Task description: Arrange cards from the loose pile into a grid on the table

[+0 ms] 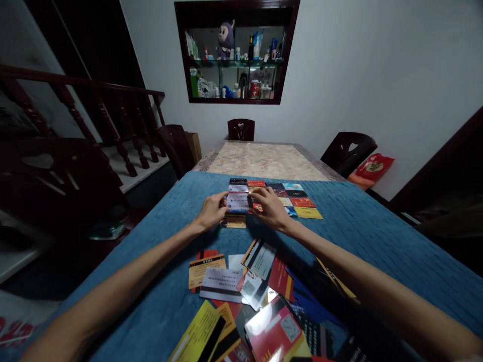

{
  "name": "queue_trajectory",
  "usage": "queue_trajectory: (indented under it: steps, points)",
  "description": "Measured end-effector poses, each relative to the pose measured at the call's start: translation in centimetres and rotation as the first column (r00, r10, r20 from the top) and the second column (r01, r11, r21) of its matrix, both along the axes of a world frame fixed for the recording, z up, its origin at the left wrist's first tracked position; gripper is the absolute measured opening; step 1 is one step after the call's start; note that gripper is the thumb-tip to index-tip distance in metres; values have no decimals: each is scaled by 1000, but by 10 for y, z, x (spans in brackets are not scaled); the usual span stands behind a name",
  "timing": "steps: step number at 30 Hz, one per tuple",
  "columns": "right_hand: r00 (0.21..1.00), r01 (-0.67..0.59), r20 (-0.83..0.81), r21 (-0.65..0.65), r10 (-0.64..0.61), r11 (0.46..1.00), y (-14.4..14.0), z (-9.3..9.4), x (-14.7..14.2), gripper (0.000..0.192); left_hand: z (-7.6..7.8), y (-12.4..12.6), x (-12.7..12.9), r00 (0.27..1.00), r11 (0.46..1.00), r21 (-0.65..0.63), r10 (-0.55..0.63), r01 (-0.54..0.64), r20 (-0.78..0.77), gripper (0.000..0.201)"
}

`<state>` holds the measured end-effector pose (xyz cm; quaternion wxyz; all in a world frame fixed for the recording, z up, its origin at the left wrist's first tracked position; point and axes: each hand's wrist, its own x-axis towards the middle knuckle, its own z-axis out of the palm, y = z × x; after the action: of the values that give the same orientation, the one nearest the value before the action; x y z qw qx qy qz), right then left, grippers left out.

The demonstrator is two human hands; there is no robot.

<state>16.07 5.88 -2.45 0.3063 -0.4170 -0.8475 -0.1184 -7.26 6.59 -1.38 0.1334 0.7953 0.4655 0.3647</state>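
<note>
A pale card (237,201) with printed text is held by its two short sides between my hands. My left hand (212,211) pinches its left edge, while the fingers of my right hand (268,205) close on its right edge. It is over the left column of a grid of cards; whether it touches them I cannot tell. Just below lies a tan card (234,221) with a dark stripe. To the right, the grid includes a yellow card (308,212) and a red card (302,202); my right hand hides part of it.
Nearer me a loose heap of overlapping cards includes a grey striped card (221,284), a yellow striped card (198,332) and a red and white card (273,332). A blue cloth (151,271) covers the near table. Dark chairs (241,129) stand around it.
</note>
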Motion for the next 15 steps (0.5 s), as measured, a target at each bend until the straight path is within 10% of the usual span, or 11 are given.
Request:
queue_trajectory:
  steps: [15]
  points:
    - [987,157,14,-217,-157,964,88,2,-16,20,7,97,13,983,988,-101,104,-120,-153,37]
